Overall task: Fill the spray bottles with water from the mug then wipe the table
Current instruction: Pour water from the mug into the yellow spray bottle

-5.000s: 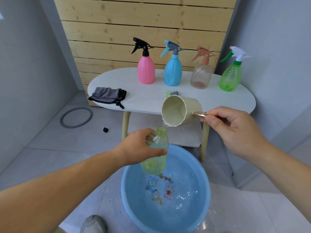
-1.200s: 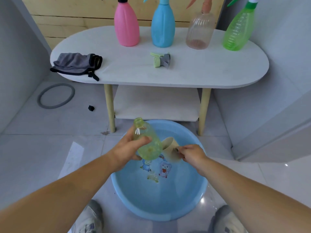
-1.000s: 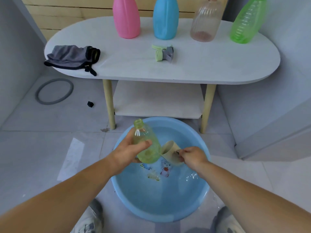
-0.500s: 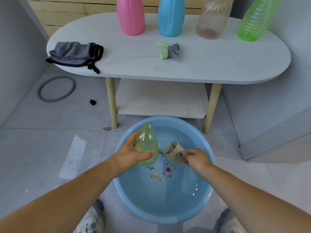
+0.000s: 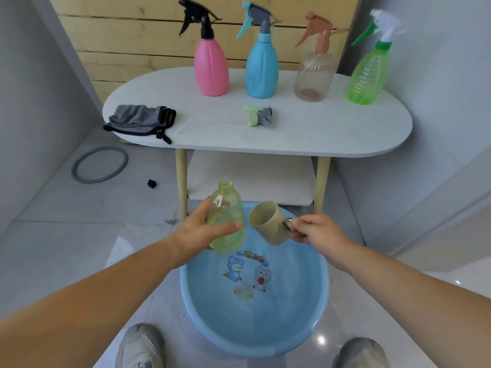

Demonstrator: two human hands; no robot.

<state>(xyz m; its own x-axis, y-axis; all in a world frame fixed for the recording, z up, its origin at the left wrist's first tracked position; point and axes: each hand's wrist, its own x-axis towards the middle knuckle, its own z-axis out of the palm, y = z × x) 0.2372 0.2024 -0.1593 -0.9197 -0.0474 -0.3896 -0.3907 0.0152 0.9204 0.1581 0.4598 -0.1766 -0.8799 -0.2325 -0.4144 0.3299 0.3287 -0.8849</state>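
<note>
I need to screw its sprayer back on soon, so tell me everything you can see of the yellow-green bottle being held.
The yellow-green bottle is translucent ribbed plastic, rounded, narrowing to an open threaded neck with no sprayer on it. It is held nearly upright, tilted slightly, above the far rim of the blue basin. The left hand wraps its lower body. The beige mug, held by the right hand, is close beside it. Its water level cannot be read.

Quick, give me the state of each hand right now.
Left hand: closed around the yellow-green bottle, uncapped, over the blue basin.
Right hand: closed grip on the beige mug handle.
</note>
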